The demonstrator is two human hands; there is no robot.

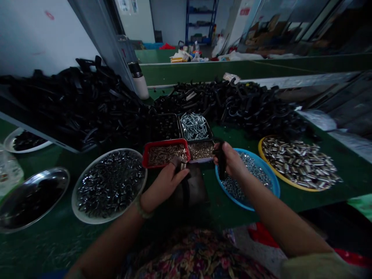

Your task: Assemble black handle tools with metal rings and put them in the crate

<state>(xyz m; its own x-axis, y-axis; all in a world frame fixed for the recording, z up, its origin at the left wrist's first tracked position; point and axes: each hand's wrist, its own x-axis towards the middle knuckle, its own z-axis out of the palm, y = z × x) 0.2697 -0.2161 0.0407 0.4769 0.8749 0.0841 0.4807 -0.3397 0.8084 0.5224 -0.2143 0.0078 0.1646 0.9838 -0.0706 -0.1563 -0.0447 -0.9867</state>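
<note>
My left hand (167,182) is closed in a pinch on a small ribbed metal piece (183,166), just in front of the red tray (145,155) of small brownish parts. A dark block (194,190) sits under and beside that hand. My right hand (231,159) is wrapped round a black curved part (221,162), held upright over the near left rim of the blue bowl (274,190) of small silver pieces.
A white bowl (76,201) of dark metal rings lies left, a steel dish (62,174) further left. A yellow plate (261,151) holds silver cylinders at right. Trays of screws (194,126) and heaps of black parts (87,104) lie behind.
</note>
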